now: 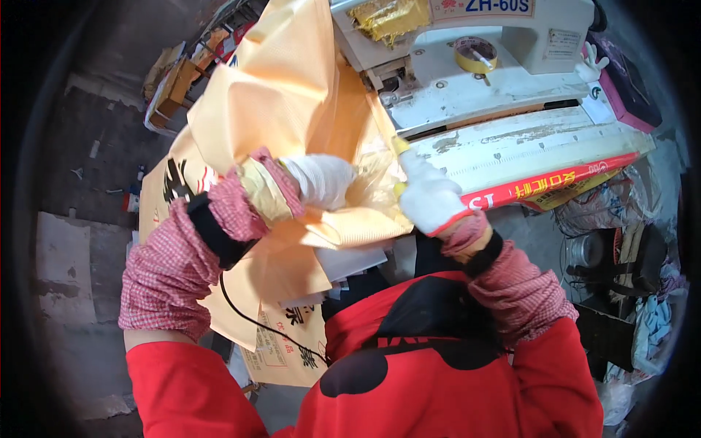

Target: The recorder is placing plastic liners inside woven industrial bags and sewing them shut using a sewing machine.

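A large peach-coloured woven sack (266,102) with dark printing spreads out before me, its mouth gaping toward the right. Inside the mouth shows a crumpled clear plastic liner (372,171). My left hand (321,181), in a white knit glove, reaches in at the mouth; its fingertips are hidden in the folds. At the right edge of the mouth is my right hand (431,193), in a white glove with yellow fingertips. Its index finger and thumb are stretched apart beside the liner, and I see nothing held between them. Checked pink sleeve covers wrap both forearms.
A white industrial sewing machine (548,40) stands just beyond the sack, with a roll of yellow tape (475,55) on its bed. A pink-and-black box (631,91) sits at the bed's right end. More printed sacks (288,343) lie below my left arm.
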A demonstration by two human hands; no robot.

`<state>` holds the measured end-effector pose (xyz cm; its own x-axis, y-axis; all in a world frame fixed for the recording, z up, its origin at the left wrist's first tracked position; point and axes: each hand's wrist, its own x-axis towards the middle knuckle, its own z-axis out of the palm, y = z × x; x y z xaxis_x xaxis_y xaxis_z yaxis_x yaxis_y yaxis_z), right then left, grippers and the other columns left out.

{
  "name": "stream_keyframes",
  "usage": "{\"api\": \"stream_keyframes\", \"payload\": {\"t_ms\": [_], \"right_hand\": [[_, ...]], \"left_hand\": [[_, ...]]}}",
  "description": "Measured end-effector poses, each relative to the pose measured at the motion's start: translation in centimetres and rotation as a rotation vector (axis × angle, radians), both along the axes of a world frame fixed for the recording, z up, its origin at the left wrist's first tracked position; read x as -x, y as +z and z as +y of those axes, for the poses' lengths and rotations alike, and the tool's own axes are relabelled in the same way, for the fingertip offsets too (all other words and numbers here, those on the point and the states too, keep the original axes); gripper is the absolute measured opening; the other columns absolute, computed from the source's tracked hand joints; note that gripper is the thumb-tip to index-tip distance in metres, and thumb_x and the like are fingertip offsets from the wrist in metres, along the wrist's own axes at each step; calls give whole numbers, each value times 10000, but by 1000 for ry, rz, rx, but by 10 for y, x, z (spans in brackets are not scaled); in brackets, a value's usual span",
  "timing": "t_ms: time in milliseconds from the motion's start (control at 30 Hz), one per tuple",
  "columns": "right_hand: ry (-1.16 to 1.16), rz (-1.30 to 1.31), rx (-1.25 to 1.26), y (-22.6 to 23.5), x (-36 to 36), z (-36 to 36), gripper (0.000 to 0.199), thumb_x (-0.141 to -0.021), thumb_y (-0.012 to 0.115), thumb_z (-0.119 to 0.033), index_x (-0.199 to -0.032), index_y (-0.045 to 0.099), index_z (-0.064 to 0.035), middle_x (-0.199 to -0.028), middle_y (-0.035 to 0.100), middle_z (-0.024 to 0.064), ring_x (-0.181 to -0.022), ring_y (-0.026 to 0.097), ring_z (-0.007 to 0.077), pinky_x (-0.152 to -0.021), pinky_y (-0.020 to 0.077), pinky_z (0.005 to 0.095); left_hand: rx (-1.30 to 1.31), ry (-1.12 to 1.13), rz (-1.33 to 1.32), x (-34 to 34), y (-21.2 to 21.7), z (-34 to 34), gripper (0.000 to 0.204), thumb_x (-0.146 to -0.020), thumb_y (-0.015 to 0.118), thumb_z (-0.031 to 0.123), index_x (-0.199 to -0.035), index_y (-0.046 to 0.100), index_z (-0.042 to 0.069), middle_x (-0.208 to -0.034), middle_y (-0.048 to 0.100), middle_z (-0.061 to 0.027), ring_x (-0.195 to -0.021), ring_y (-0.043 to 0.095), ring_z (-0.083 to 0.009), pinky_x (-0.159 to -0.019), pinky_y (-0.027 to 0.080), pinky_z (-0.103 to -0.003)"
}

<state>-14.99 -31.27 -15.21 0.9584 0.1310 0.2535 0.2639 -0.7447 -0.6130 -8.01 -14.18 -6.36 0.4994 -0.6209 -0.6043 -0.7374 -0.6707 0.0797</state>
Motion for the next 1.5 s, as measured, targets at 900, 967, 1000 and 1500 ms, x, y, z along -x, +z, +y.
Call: {"api": "stream_keyframes", "payload": {"t_ms": [900, 967, 1000, 1500], "right_hand": [[151, 894, -1336, 3, -62, -9, 344, -855, 535, -295, -1014, 554, 9, -882, 605, 81, -741, 563, 136, -639, 464, 249], [176, 844, -1237, -1, -67, -7, 347, -850, 539, -295, -1017, 552, 8, -878, 606, 85, -743, 566, 141, -632, 461, 253], [90, 834, -1028, -9, -75, -5, 353, -845, 534, -299, -999, 561, 18, -861, 610, 89, -740, 565, 150, -629, 455, 264], [279, 199, 443, 2, -89, -4, 246, -727, 526, -250, -880, 653, -106, -858, 615, 173, -809, 595, 344, -689, 484, 405]], "left_hand": [[303, 22, -226, 7, -8, -6, 163, -715, 531, 83, -863, 590, 49, -930, 568, -158, -943, 498, -347, -785, 436, -414], [330, -166, -166, 7, -8, -6, 153, -715, 550, 100, -852, 591, 45, -951, 569, -158, -966, 492, -352, -793, 435, -417], [331, -164, -169, 8, -11, -7, 153, -715, 550, 100, -852, 591, 45, -951, 569, -158, -966, 492, -352, -793, 435, -417], [59, -280, 76, 43, 57, -64, 260, -662, 599, 239, -831, 610, 42, -765, 613, -159, -746, 598, -338, -634, 484, -386]]}}
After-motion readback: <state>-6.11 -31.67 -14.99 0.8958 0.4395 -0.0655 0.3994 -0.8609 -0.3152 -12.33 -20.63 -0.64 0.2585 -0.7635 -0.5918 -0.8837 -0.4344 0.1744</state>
